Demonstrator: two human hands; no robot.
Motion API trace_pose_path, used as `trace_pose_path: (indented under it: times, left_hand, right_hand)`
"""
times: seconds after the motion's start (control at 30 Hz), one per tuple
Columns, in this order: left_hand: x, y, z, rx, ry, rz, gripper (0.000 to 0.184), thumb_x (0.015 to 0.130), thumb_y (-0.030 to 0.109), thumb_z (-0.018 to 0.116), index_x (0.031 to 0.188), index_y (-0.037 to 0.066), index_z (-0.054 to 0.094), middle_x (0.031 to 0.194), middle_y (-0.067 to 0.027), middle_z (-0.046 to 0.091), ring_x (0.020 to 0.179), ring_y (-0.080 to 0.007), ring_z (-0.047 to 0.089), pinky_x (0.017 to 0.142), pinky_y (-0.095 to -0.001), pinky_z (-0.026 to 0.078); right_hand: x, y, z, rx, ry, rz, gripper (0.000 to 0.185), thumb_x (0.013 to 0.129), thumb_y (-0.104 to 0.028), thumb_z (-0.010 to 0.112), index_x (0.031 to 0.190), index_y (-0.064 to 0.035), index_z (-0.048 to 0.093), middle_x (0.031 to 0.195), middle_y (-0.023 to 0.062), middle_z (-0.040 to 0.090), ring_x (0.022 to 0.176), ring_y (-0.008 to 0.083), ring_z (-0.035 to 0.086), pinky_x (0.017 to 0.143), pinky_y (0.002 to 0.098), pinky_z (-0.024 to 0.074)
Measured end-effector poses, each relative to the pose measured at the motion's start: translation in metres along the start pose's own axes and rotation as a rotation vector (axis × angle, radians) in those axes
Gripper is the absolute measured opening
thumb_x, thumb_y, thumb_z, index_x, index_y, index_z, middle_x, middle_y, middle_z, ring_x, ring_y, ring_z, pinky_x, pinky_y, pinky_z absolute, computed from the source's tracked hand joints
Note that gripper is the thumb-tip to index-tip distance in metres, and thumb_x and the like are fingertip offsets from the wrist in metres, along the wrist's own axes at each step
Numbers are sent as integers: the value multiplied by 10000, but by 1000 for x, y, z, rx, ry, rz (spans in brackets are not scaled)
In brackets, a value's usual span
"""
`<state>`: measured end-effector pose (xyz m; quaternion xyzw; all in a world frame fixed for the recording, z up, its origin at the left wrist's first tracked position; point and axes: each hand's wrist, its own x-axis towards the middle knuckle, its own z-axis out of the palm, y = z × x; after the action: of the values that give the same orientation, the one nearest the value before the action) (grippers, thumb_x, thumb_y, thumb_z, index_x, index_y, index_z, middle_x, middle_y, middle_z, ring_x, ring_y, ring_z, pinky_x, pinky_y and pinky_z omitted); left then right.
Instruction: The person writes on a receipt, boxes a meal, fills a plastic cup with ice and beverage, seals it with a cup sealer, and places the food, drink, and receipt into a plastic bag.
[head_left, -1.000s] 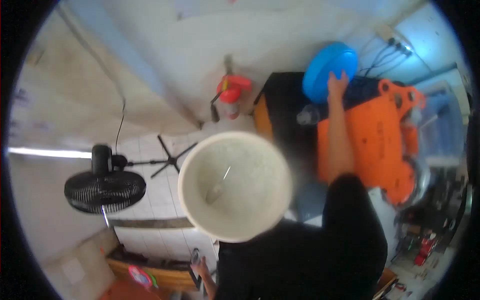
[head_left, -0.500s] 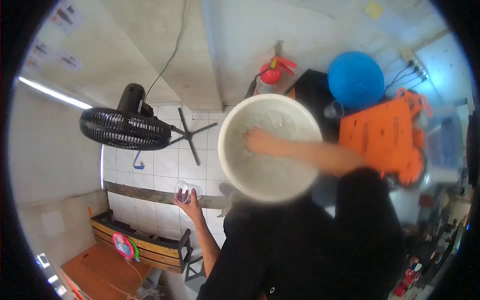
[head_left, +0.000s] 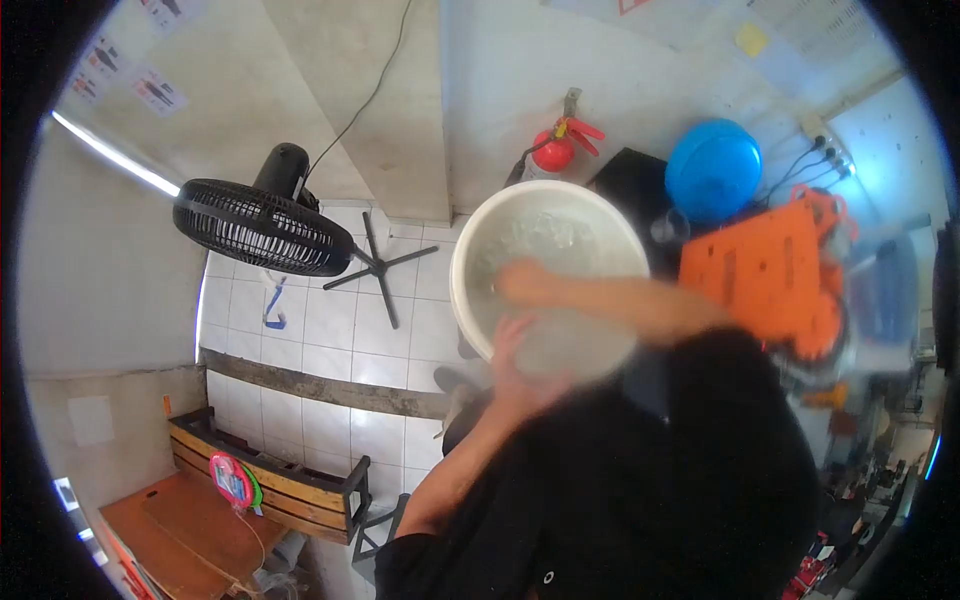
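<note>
White bucket (head_left: 546,187): the left hand has come in from over the floor tiles (head_left: 330,325) to its near side since the earlier frame. It sits close before the torso; a forearm bearing on the rim could tip it.
Blue basin (head_left: 714,170): by the wall, beyond the bucket; a wide backswing of the right elbow might catch it.
Left hand (head_left: 522,375): by the bucket's near rim, fingers spread, blurred; whether it grips anything, I cannot tell. Crossing so near the right forearm, it could be bumped.
Right hand (head_left: 522,283): inside the bucket, blurred; open or closed, I cannot tell. Quick stirring could splash.
Clear cup (head_left: 670,227): beside the basin, easily overlooked and knocked.
Clear pieces (head_left: 548,230): ice-like, inside the bucket toward its far side; probably slippery, likely to escape a loose grasp.
</note>
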<state>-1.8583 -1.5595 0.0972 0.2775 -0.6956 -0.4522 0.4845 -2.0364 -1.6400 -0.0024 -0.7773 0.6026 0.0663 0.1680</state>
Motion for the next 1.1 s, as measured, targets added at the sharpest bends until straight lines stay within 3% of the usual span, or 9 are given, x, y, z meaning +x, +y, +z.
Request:
trace_pose_path:
  times: [0.2, 0.27, 0.33, 0.4, 0.47, 0.67, 0.8, 0.97, 1.1]
  left_hand:
    - [4, -17, -10, -21, 71, 132, 862, 643, 275, 794, 1343, 7, 368, 1212, -192, 567, 1176, -374, 529, 1109, -526, 308]
    - [4, -23, -18, 223, 142, -20, 829, 655, 270, 779, 1330, -5, 384, 1241, -187, 526, 1203, -361, 496, 1103, -512, 312]
    - [10, -27, -12, 466, 196, -156, 798, 667, 265, 764, 1318, -18, 400, 1271, -182, 485, 1231, -349, 463, 1097, -498, 316]
    - [23, -25, 2, -84, 534, -257, 786, 680, 249, 742, 1325, -32, 391, 1313, -167, 411, 1249, -326, 419, 1080, -478, 329]
    - [14, -30, -3, 126, 338, -233, 803, 700, 202, 722, 1360, -24, 324, 1329, -153, 383, 1224, -317, 439, 1068, -463, 354]
    - [33, -19, 5, 39, 475, -189, 795, 724, 193, 710, 1364, -13, 286, 1330, -143, 363, 1194, -298, 454, 1030, -439, 396]
    - [30, -31, 4, 69, 473, -116, 702, 809, 164, 689, 1373, -12, 311, 1294, -145, 372, 1184, -277, 463, 1015, -449, 422]
    - [26, -19, -3, 378, 348, -174, 702, 825, 194, 687, 1372, -24, 305, 1309, -154, 346, 1175, -287, 469, 998, -455, 435]
    - [33, -23, -2, 423, 380, -155, 719, 777, 281, 687, 1342, -20, 361, 1304, -160, 381, 1166, -304, 446, 1021, -456, 378]
  right_hand:
    - [-26, -4, -114, 109, -366, 44, 183, 810, -179, 619, 885, -56, 733, 813, 184, 697, 800, 346, 694, 696, 487, 539]
    - [-15, 18, -120, 35, -192, 55, 181, 829, -161, 611, 930, -68, 729, 850, 189, 700, 819, 343, 693, 726, 479, 542]
    - [7, 26, -84, 83, -24, 88, 193, 838, -148, 598, 973, -82, 721, 902, 179, 707, 858, 338, 696, 752, 468, 548]
    - [18, 7, -63, 24, -87, -45, 206, 844, -137, 590, 994, -75, 716, 934, 172, 710, 887, 330, 697, 755, 466, 551]
    - [40, 0, -26, 13, -118, -133, 223, 843, -131, 587, 1008, -52, 716, 959, 178, 710, 914, 340, 693, 759, 460, 552]
    - [86, 14, -36, -66, -498, -277, 313, 807, -222, 633, 1031, -16, 707, 1007, 195, 702, 913, 377, 676, 768, 460, 541]
    - [96, 16, -3, 38, -391, -363, 379, 788, -252, 660, 1063, 7, 687, 1028, 205, 695, 931, 359, 666, 802, 458, 531]
    - [125, 26, 39, 142, -659, -154, 413, 806, -269, 672, 1091, 29, 670, 988, 170, 702, 898, 322, 671, 779, 443, 535]
    - [88, 20, -54, 453, -867, 93, 325, 815, -225, 659, 1029, 17, 686, 913, 133, 702, 818, 265, 674, 707, 407, 549]
